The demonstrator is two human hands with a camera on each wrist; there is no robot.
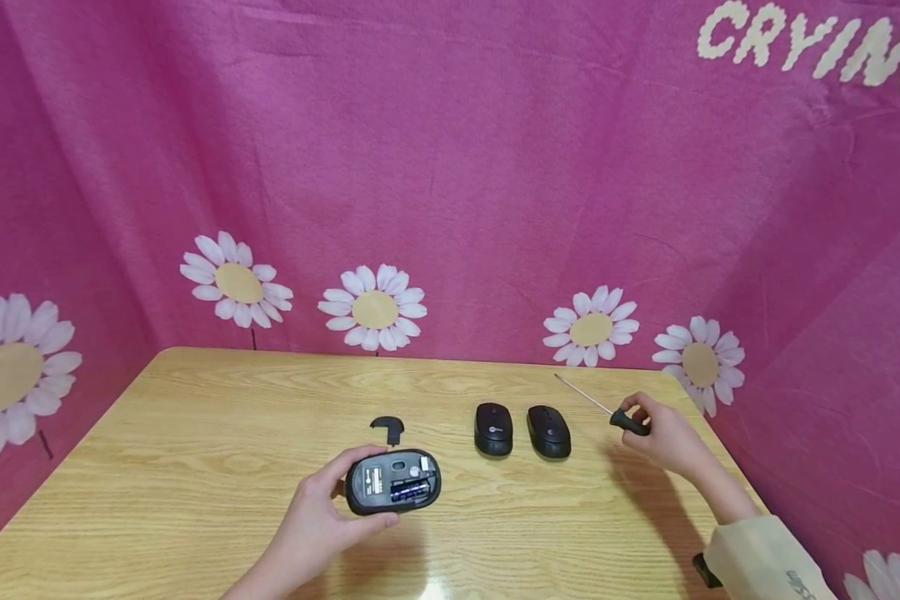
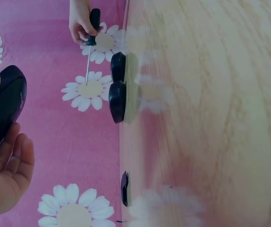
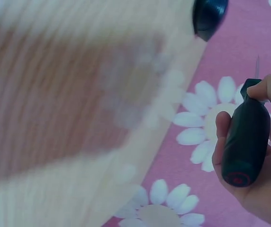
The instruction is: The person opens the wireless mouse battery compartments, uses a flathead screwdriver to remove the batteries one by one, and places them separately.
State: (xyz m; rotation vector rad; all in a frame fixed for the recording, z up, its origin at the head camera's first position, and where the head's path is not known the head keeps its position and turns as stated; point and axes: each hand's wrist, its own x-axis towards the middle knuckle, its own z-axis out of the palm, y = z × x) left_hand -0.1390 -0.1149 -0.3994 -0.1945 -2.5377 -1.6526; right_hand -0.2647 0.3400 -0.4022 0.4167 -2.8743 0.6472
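Observation:
My left hand (image 1: 321, 510) grips a black computer mouse (image 1: 375, 486) with its underside facing up. The mouse's battery bay is uncovered, and a dark blue battery (image 1: 410, 492) lies in it. Behind this mouse, on the table, is a small black battery cover (image 1: 388, 427). My right hand (image 1: 663, 437) holds a screwdriver (image 3: 246, 142) by its dark green handle, the thin metal shaft slanting up and to the left in the head view. Two more black mice, a left one (image 1: 493, 429) and a right one (image 1: 549, 432), stand upright on the table between my hands.
The wooden table (image 1: 195, 467) backs onto a pink cloth (image 1: 450, 167) printed with white daisies, which also rises along both sides. A small black object (image 1: 707, 571) shows beside the right sleeve (image 1: 765, 558) near the table's right edge.

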